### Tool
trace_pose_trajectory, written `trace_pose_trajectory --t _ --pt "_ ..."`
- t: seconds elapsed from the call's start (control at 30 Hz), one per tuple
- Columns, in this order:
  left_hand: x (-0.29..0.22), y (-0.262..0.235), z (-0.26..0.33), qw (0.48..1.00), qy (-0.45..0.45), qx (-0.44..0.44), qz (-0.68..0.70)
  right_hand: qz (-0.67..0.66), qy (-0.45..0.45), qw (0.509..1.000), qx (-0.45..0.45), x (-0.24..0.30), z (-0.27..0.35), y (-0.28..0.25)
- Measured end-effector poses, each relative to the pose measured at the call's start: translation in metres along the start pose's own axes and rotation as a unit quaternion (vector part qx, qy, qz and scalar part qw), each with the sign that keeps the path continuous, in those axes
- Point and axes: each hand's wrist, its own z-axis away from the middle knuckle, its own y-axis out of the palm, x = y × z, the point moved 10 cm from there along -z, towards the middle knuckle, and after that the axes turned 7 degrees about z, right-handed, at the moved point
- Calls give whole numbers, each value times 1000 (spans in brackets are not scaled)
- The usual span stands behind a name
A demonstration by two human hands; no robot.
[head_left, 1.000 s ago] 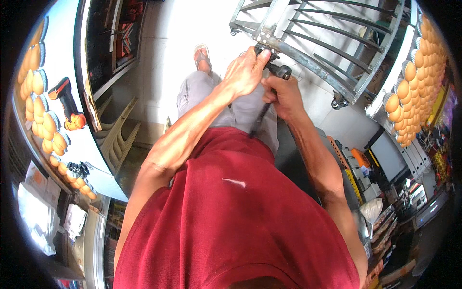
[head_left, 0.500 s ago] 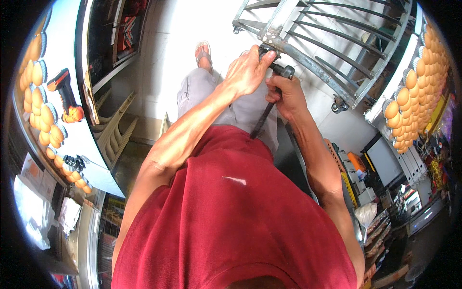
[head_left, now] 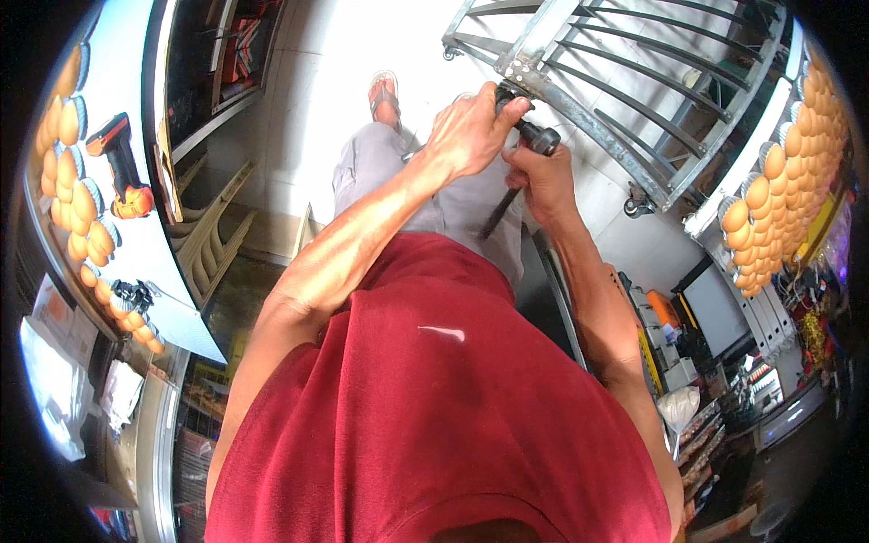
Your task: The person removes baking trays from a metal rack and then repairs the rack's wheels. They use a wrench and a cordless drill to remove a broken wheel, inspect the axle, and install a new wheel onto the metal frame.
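Observation:
My right hand (head_left: pixel 543 176) is wrapped round the dark handle of what looks like a socket wrench (head_left: pixel 540 139). Its rounded black head shows above my fist, and the handle's end (head_left: pixel 499 215) slants down over my trouser leg. My left hand (head_left: pixel 472 134) closes round the other end of the tool, thumb along the top, at the corner of a grey metal frame (head_left: pixel 597 127) with curved slats. Black fittings partly show beneath those fingers, and where they meet the frame is hidden. Small black casters (head_left: pixel 639 204) sit at other corners of the frame.
To the left, a white panel edged with orange-yellow pads (head_left: pixel 81 204) carries an orange-and-black cordless drill (head_left: pixel 122 167) and a small black part (head_left: pixel 133 296). Another padded panel (head_left: pixel 769 208) stands at right. Shelves with tools and boxes (head_left: pixel 674 335) lie beyond my right arm.
The wrench handle has swung slightly in my right hand, its lower end shifting to the right and up. My left hand stays at the frame corner. The view has shifted slightly.

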Motion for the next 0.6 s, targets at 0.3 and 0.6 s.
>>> trace_pose_trajectory --t 0.3,0.6 --pt "4 -1 -2 1000 7 -13 8 335 -212 916 -59 46 1 -5" --pt "1 1 -2 999 23 -15 -20 224 -174 959 -20 24 -17 -18"
